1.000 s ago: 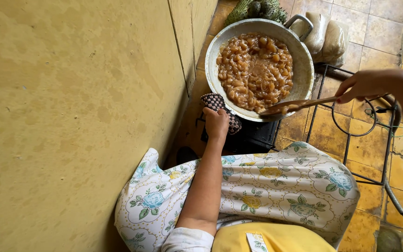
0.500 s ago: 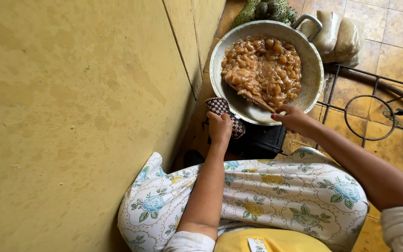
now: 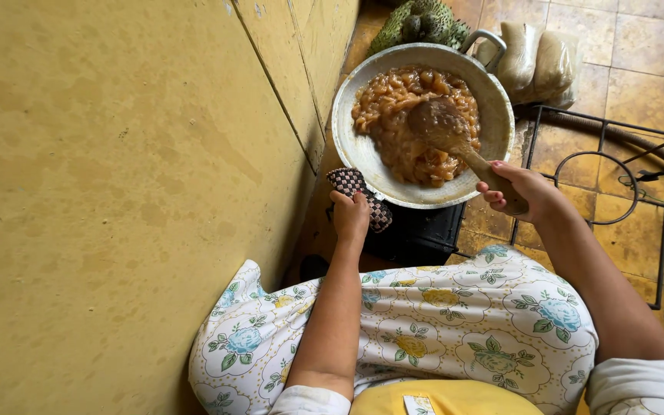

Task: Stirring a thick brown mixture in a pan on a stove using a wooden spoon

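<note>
Filling the whole nine o'clock side of the view, a yellow wall [image 3: 117,192] is hemming in the cooking spot, so everything is sitting tight against it. At six o'clock a floral cloth [image 3: 455,323] is lying over the person's lap, probably guarding against splashes. At three o'clock a black metal stand [image 3: 601,165] is resting on the tiled floor [image 3: 647,46], apart from the pan.

Toward twelve o'clock a wide metal pan [image 3: 355,142] is sitting on a dark burner [image 3: 416,234], holding a glossy brown stew [image 3: 393,123]. Beyond it, a spiky green fruit [image 3: 424,19] and two filled plastic bags [image 3: 539,65] are waiting on the floor, just behind the rim.

The right hand [image 3: 524,192] is closing its fingers around the handle of a wooden spoon [image 3: 443,127], whose bowl is lying on the stew, angled in from four o'clock. The left hand [image 3: 350,217] is pinching a checkered potholder [image 3: 351,183] against the pan's near rim at seven o'clock, seemingly steadying the pan and shielding the fingers from heat.
</note>
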